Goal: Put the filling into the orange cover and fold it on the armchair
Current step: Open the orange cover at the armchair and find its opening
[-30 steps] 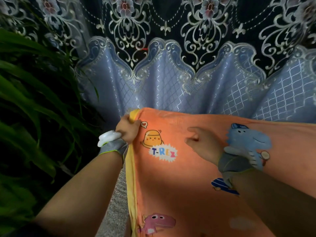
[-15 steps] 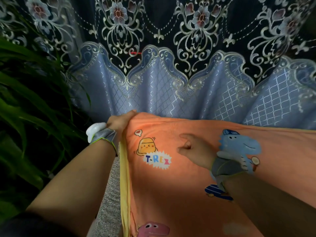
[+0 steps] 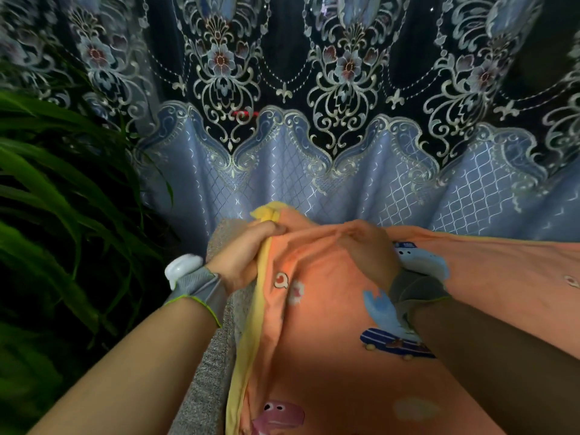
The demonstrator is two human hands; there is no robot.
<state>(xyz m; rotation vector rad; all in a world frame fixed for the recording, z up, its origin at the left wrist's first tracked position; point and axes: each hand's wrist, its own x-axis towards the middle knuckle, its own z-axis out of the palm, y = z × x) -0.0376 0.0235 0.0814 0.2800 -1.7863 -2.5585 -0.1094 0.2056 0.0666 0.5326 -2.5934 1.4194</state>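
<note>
The left hand [image 3: 241, 257] grips a corner of the orange cover [image 3: 326, 359]. At its 3 o'clock, the right hand [image 3: 367, 249], flat before, now pinches the fabric.

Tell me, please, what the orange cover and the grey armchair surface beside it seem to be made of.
The orange cover: thin, soft cloth, likely cotton or polyester, matte, printed; it bunches into fine creases. The armchair: coarse upholstery fabric, matte, judging by its grey-and-white speckled weave; fibre unclear.
</note>
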